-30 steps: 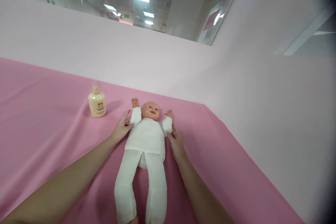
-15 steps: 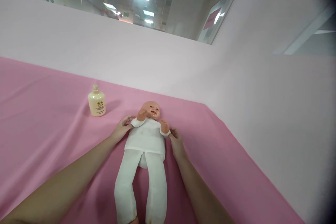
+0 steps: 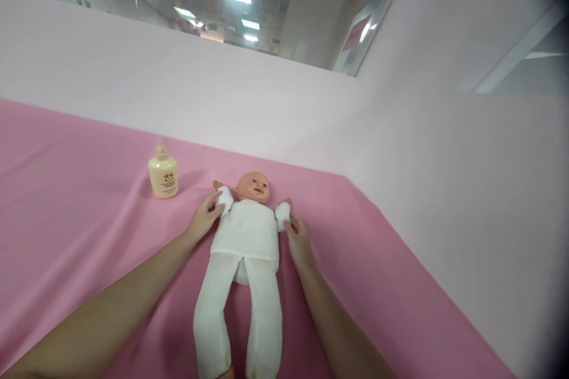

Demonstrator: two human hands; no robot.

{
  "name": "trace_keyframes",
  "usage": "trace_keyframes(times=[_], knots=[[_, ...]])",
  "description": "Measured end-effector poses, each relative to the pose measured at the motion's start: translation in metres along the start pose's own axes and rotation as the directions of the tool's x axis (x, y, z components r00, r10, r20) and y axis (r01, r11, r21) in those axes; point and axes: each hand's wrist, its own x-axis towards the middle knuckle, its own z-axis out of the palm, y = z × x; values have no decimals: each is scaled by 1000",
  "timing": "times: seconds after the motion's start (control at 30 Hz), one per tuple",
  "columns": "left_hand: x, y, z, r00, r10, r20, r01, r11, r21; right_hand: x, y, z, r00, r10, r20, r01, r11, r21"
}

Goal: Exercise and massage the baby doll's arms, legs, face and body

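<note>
Pink sheet (image 3: 89, 201); left hand (image 3: 203, 219), right hand (image 3: 299, 240) grip doll (image 3: 246, 231) sleeves.

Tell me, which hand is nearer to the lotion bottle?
Left. The left hand lies just right of the lotion bottle, at the doll; the right hand is beyond the doll.
</note>
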Motion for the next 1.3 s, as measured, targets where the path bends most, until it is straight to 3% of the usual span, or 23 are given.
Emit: trace_keyframes(times=[0.2,0.43,0.7,0.93,1.1,1.3], knots=[[2,-2,0,999,-48,-16,48,999,4,0,-1,-1,999,4,41,-2,999,-45],[-2,9,2,993,-21,115,39,988,-153,0,0,3,999,44,9,-45,985,167],[-3,11,4,992,-48,115,71,975,-208,5,7,5,996,49,73,-69,951,301],[-2,10,4,990,-63,129,90,972,-215,-1,0,6,994,64,87,-81,974,212],[-9,18,2,986,21,164,-2,993,-115,-6,-10,5,1000,9,16,-11,995,98],[-8,15,4,986,92,140,-82,994,-76,-6,-11,4,1000,-5,26,4,999,47]])
